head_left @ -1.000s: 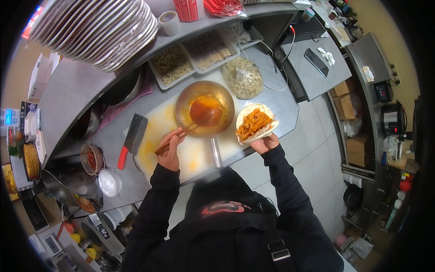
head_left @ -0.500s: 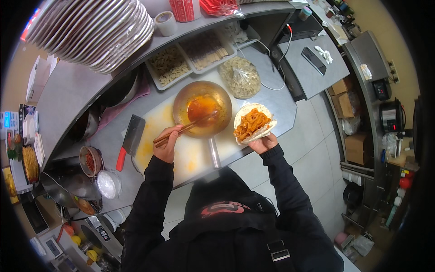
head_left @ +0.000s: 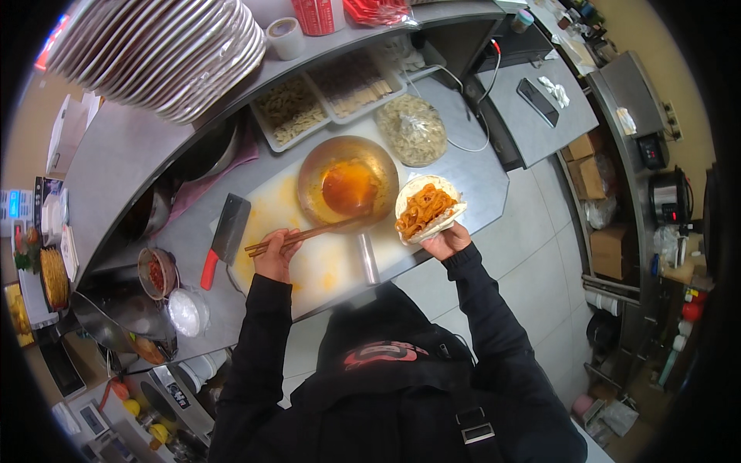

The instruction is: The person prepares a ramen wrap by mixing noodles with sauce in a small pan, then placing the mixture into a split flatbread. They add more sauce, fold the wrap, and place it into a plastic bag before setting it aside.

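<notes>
A pair of brown wooden chopsticks [head_left: 318, 231] is pinched in my left hand [head_left: 276, 255], their tips reaching across the near rim of a metal bowl-shaped pan [head_left: 312, 174]. Orange-red oily sauce [head_left: 349, 187] pools in the pan's bottom, and its metal handle [head_left: 367, 258] points toward me. To the right of the pan, my right hand [head_left: 448, 243] holds up a round flatbread [head_left: 417, 185], curved around a heap of orange, sauce-coated noodle-like strips [head_left: 426, 210]. The pan stands on a white cutting board [head_left: 309, 274] with yellow stains.
A cleaver [head_left: 230, 231] with a red handle lies left of the pan. Beyond are two trays [head_left: 293, 141] of cut food and a filled plastic bag [head_left: 413, 131]. Stacked plates [head_left: 166, 58] stand on the raised shelf. A phone [head_left: 538, 102] lies at the right.
My left hand has moved slightly left and down, turning the chopsticks flatter; their tips have left the sauce for the pan's near rim. The filled flatbread has shifted slightly left.
</notes>
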### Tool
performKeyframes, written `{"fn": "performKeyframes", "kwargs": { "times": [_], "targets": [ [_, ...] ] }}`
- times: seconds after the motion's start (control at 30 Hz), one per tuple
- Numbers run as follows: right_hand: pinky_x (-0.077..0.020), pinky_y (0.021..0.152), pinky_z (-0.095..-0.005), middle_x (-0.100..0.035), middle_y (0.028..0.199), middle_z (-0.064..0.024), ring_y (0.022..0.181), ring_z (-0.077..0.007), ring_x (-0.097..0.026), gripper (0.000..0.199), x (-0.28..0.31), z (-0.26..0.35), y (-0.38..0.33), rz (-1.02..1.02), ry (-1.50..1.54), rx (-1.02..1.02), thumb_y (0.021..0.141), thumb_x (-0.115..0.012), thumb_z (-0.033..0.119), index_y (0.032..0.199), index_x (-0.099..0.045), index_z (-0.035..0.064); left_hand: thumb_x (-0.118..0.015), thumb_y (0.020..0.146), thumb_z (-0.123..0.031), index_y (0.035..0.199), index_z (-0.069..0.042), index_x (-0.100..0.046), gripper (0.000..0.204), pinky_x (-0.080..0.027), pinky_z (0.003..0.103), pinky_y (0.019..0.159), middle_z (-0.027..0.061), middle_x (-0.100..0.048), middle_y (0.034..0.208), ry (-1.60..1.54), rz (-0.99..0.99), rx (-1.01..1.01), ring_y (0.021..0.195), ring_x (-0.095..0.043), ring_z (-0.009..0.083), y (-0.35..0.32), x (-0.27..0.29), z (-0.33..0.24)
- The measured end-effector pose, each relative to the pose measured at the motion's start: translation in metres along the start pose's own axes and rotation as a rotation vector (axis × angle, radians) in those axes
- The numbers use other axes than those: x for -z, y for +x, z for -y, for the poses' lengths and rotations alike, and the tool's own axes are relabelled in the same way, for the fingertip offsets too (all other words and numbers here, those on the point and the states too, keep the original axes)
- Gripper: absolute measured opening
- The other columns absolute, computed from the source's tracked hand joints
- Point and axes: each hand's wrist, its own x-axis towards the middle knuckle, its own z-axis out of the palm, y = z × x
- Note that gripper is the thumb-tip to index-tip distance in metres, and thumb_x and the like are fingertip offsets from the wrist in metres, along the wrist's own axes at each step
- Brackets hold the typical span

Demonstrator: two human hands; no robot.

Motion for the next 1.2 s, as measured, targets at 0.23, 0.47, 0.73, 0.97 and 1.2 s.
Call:
{"fn": "performKeyframes", "kwargs": {
  "times": [0.23, 0.47, 0.73, 0.97, 1.2],
  "targets": [
    [-0.0271, 0.12, -0.0558, -0.037, 0.157, -0.0135, 0.145, -0.034, -0.036, 0.075, 0.006, -0.002, 0.001, -0.038, -0.007, -0.013, 0.093, -0.068, 0.02, 0.156, -0.028, 0.0111, -0.057, 0.1, -0.015, 0.111, 0.0, -0.061, 0.019, -0.059, 0.035, 0.091, 0.02, -0.068, 0.113, -0.135, -0.06, 0.083, 0.107, -0.068, 0.0276, -0.002, 0.018, -0.001],
    [-0.0277, 0.12, -0.0556, -0.039, 0.155, -0.0146, 0.144, -0.0341, -0.037, 0.074, 0.004, -0.008, 0.007, -0.059, 0.011, -0.03, 0.092, -0.069, 0.016, 0.154, -0.03, 0.0094, -0.054, 0.102, -0.016, 0.11, -0.002, -0.061, 0.018, -0.058, 0.034, 0.09, 0.0194, -0.069, 0.115, -0.212, -0.029, 0.016, 0.107, -0.068, 0.0269, -0.014, 0.01, -0.045],
    [-0.0286, 0.121, -0.0535, -0.042, 0.153, -0.0157, 0.143, -0.0329, -0.039, 0.072, 0.0, -0.023, 0.03, -0.006, 0.021, -0.059, 0.091, -0.07, 0.013, 0.153, -0.032, 0.0067, -0.05, 0.104, -0.017, 0.113, -0.001, -0.06, 0.021, -0.058, 0.037, 0.09, 0.0214, -0.067, 0.118, -0.193, 0.202, -0.143, 0.107, -0.068, 0.0301, -0.066, -0.05, -0.107],
    [-0.0272, 0.12, -0.0573, -0.041, 0.154, -0.0156, 0.143, -0.034, -0.038, 0.073, -0.011, -0.035, 0.04, 0.083, 0.052, -0.055, 0.092, -0.069, 0.015, 0.154, -0.032, 0.007, -0.051, 0.103, -0.018, 0.118, 0.006, -0.059, 0.029, -0.056, 0.043, 0.092, 0.0268, -0.065, 0.12, 0.237, 0.367, -0.444, 0.104, -0.068, 0.0341, -0.108, -0.086, -0.121],
    [-0.028, 0.119, -0.0587, -0.039, 0.156, -0.0146, 0.144, -0.0345, -0.038, 0.073, -0.014, -0.021, 0.028, 0.053, 0.025, -0.027, 0.092, -0.069, 0.017, 0.154, -0.032, 0.009, -0.051, 0.103, -0.014, 0.118, 0.005, -0.062, 0.027, -0.056, 0.036, 0.089, 0.0185, -0.068, 0.117, 0.388, 0.1, -0.354, 0.101, -0.07, 0.0259, -0.065, -0.056, -0.099]
  ]
}}
